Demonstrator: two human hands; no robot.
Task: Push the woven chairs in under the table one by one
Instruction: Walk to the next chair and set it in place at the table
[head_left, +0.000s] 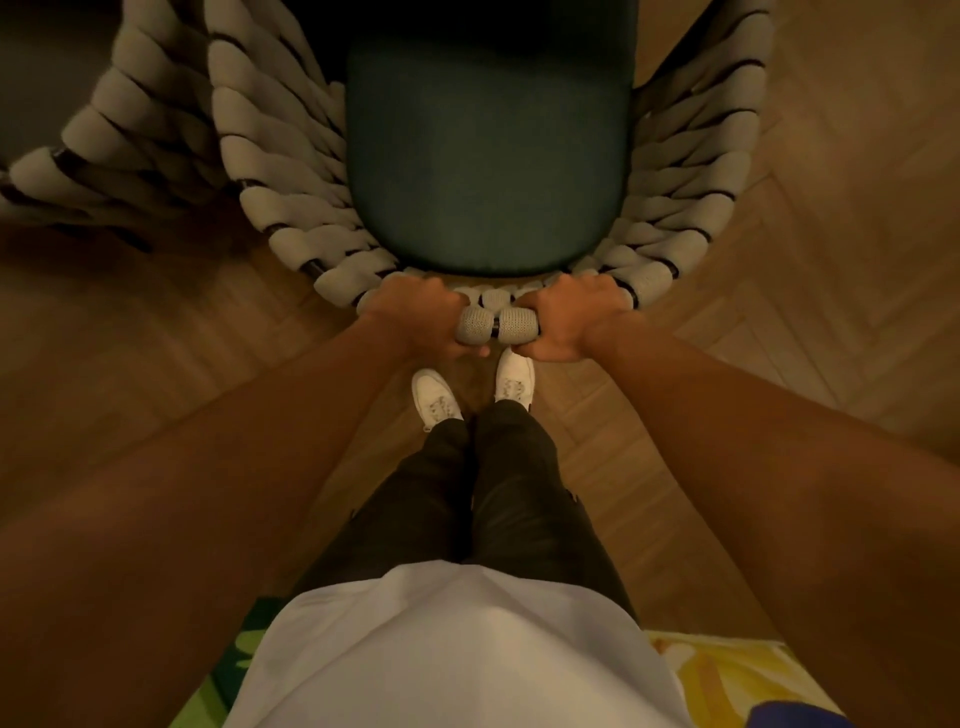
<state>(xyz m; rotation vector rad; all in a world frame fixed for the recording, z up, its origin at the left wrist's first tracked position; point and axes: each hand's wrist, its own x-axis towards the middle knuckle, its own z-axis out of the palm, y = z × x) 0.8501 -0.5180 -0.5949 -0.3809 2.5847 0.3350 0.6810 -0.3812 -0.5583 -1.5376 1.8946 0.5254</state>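
On chunky woven chair (291, 171) — both hands (415, 317)

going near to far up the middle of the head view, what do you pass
white shirt → dark trousers → white shoes → hands, left hand and right hand, gripping the woven chair back → green seat cushion

Herringbone wood floor (779, 270); 2 white sneakers (435, 396); a green-and-yellow patterned rug (727, 675) at the bottom edge.

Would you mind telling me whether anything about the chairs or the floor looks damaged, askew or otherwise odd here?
Nothing stands out. Both hands, left hand and right hand, grip the back rim of the woven chair, whose green seat cushion sits square. A second woven chair stands beside it.
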